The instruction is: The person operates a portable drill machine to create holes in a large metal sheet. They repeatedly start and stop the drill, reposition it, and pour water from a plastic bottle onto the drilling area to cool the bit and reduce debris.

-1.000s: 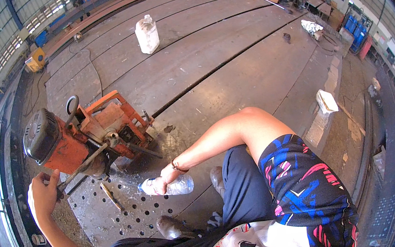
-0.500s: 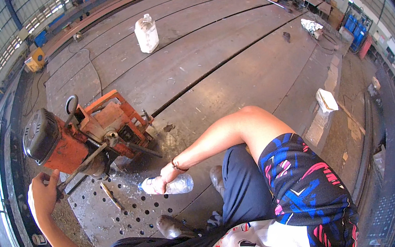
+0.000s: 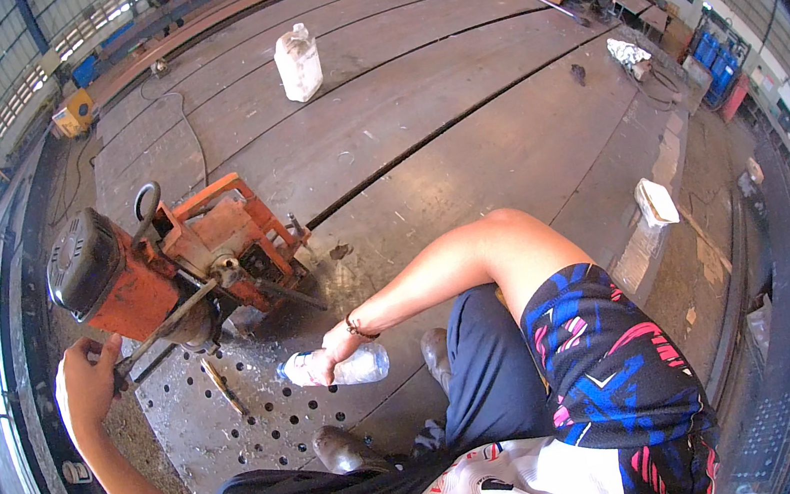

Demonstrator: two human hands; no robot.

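Clear bottle, grasped sideways in right hand over perforated plate, near orange drilling machine; left hand at end of lever, cannot tell whether fingers clenched

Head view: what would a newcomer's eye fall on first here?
Probably the bulky orange drilling machine at left, with the person's left hand at the end of its long handle. Next, right of it near the picture's centre, the right hand grips a clear plastic bottle, its cap end toward the machine. Farther back, a white plastic jug stands out against the dark steel surface.
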